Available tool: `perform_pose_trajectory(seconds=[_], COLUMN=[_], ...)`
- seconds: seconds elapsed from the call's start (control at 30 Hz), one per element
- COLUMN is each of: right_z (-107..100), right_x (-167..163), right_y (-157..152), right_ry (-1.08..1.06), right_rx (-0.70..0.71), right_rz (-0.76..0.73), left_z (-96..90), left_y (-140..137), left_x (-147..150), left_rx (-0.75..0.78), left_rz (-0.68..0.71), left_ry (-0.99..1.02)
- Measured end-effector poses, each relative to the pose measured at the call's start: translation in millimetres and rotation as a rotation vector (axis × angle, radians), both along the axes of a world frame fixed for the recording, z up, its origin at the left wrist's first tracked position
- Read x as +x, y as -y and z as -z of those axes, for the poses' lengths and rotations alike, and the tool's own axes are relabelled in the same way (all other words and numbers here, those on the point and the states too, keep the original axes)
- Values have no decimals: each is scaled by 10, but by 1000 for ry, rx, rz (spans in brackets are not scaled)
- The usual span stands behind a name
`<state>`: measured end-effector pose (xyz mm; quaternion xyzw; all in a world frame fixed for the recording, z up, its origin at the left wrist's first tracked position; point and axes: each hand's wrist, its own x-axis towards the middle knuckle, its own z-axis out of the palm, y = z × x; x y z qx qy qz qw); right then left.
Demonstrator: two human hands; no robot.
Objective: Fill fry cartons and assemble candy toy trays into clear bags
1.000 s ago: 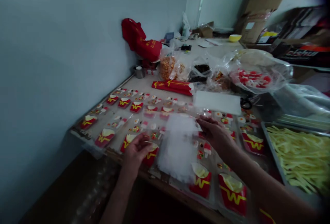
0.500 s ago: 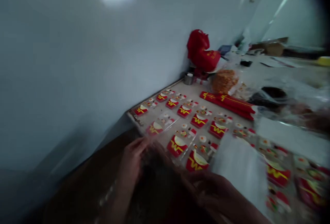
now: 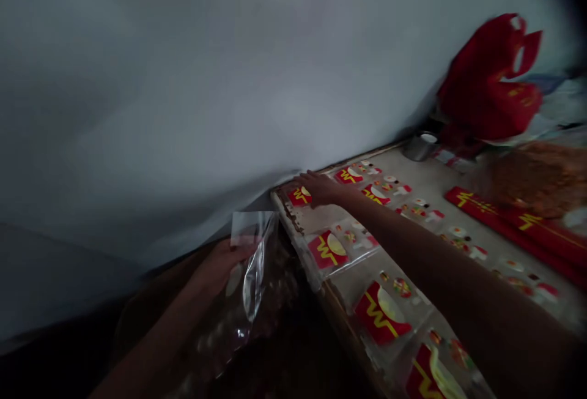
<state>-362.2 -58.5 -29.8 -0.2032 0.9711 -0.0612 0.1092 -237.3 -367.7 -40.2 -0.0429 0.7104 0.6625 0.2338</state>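
Note:
Low on the left, my left hand (image 3: 233,255) pinches a clear plastic bag (image 3: 257,270), which hangs beside the table edge. My right hand (image 3: 318,188) reaches to the far corner of the table, its fingers stretched out over the last set of pieces. A red piece with a yellow zigzag mark and pale top (image 3: 300,196) shows next to the palm. Whatever lies beneath the fingers is hidden. Nearer me, a similar red piece (image 3: 328,249) lies with small food-shaped pieces under a clear sheet. Another red piece (image 3: 380,313) is closer still.
Rows of the same sets continue along the table, partly behind my right forearm. Folded red packaging (image 3: 477,203), a bag of orange-brown bits (image 3: 543,172), a metal tin (image 3: 419,147) and a red bag (image 3: 490,81) stand at the right. A pale wall (image 3: 229,93) borders the table.
The view has swung left and closer to the far corner. My right hand has moved from the near side out to that corner. The clear bag now shows plainly in my left hand.

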Motion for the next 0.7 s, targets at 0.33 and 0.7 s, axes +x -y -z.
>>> perform_pose_trajectory(seconds=[0.33,0.7], right_z=[1,-616], right_x=[-47,515], right_y=[36,70], right_ry=[-91,-327], right_rx=[68,6], right_rz=[-103,-120], left_z=[215,72], left_y=[95,-53], left_x=[-168,-124], left_rx=[-143,-464], left_rz=[-131,-47], left_ry=[-38,-240])
